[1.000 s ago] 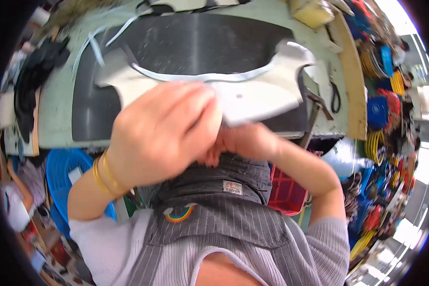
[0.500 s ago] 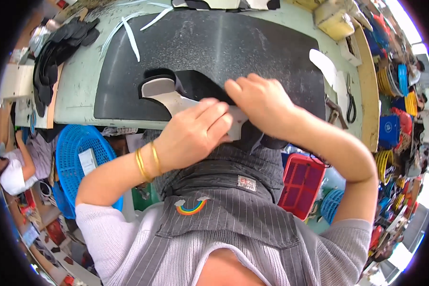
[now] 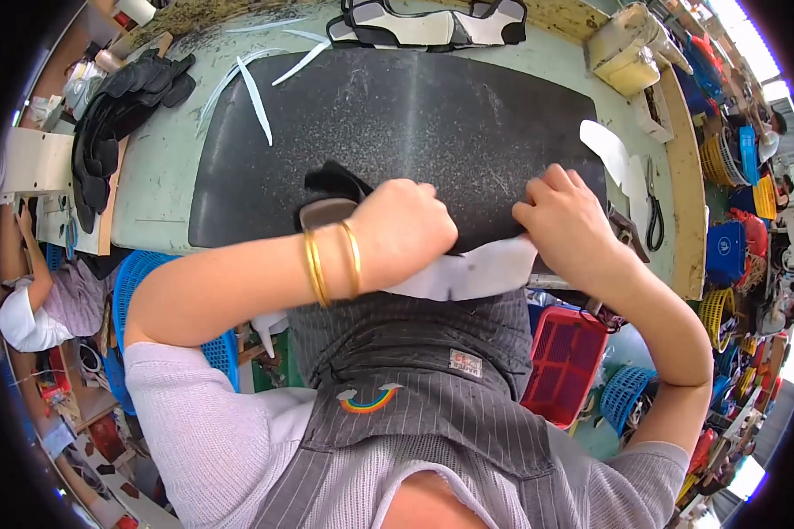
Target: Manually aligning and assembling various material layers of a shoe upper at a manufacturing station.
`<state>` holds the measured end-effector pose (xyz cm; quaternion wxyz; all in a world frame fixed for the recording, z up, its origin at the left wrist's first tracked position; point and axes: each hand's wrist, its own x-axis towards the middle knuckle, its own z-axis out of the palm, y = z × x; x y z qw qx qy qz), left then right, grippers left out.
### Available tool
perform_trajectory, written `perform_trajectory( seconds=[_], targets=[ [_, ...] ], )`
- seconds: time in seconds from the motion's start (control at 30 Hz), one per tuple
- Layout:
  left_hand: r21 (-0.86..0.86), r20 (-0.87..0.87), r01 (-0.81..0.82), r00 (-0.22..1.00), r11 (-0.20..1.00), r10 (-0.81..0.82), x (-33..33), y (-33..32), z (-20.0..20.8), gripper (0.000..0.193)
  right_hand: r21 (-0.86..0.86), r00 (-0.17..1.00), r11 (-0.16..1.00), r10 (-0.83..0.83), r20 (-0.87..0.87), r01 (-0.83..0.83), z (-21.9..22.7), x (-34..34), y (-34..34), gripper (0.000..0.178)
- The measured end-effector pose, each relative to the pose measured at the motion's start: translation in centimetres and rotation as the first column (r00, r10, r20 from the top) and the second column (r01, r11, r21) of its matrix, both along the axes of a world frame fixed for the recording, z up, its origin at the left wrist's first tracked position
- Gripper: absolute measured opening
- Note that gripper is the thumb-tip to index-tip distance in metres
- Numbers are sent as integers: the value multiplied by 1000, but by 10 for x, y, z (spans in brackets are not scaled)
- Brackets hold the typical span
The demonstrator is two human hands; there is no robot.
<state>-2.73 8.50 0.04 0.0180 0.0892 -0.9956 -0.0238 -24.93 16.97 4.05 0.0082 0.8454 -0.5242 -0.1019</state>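
Note:
A black-and-white shoe upper (image 3: pixel 472 270) stretches between my two hands at the near edge of the black work mat (image 3: pixel 326 106). My left hand (image 3: pixel 404 231) has its fingers curled over the middle of the piece and covers part of it. To the left of that hand, a black padded end with a grey patch (image 3: pixel 326 212) sticks out. My right hand (image 3: pixel 566 220) pinches the right end of the white panel, fingers bent. The white panel hangs just past the mat's near edge, over my striped apron (image 3: pixel 397 331).
Similar black-and-white pieces (image 3: pixel 428 28) lie at the far edge. Black parts (image 3: pixel 119 119) are stacked at left, near pale blue strips (image 3: pixel 254 99). Scissors (image 3: pixel 654 207) and white cutouts (image 3: pixel 604 148) lie at right. Below stand a red basket (image 3: pixel 566 361) and blue baskets (image 3: pixel 137 273).
My hands have moved apart, the right one further right, spreading the shoe upper. It has turned so more of its white panel shows. The view has shifted slightly.

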Motion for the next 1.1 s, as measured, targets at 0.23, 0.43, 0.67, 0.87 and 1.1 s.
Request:
perform_trajectory(
  seconds=[0.23,0.43,0.67,0.87,1.1],
  targets=[
    [-317,-86,-21,996,948,-7,6,23,-18,11,-129,991,987,-85,103,98,-40,49,35,34],
    [-180,-490,-258,860,949,141,24,27,-42,23,-398,913,895,-24,408,201,-65,51,34,36],
    [-167,-425,-202,898,965,115,30,15,-39,18,-450,865,864,35,500,225,-85,54,32,38],
    [-175,-339,-131,939,976,65,40,7,-32,20,-571,925,821,223,308,-7,-85,56,22,28],
    [-203,-368,-45,929,978,-33,45,2,-40,21,-518,920,845,299,255,-131,-81,56,14,29]
  ],
)
